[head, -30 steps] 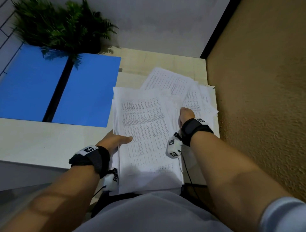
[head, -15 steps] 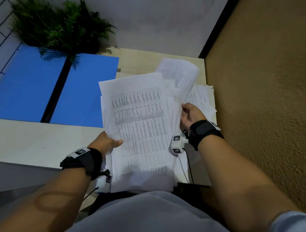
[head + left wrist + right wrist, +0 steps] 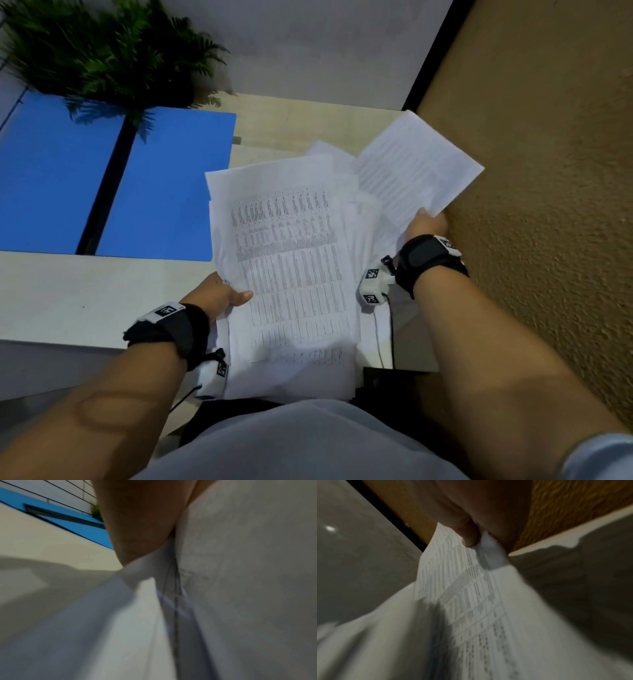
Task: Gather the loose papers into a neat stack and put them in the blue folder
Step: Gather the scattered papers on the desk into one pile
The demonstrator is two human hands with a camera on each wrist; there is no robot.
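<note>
A loose pile of printed papers lies near the desk's front right, its sheets fanned and uneven. My left hand grips the pile's left edge, thumb on top; the left wrist view shows the palm against paper. My right hand pinches the corner of one printed sheet and holds it raised to the right of the pile. In the right wrist view the thumb presses on that sheet. The blue folder lies open and flat to the left of the papers.
A green fern stands at the back left, overhanging the folder. A textured tan wall runs close along the right side of the light desk. Cables hang off the desk's front edge by my right wrist.
My right hand has pulled one sheet out from the pile's right side and swung it up toward the tan wall. My left hand has lifted the pile's left edge slightly.
</note>
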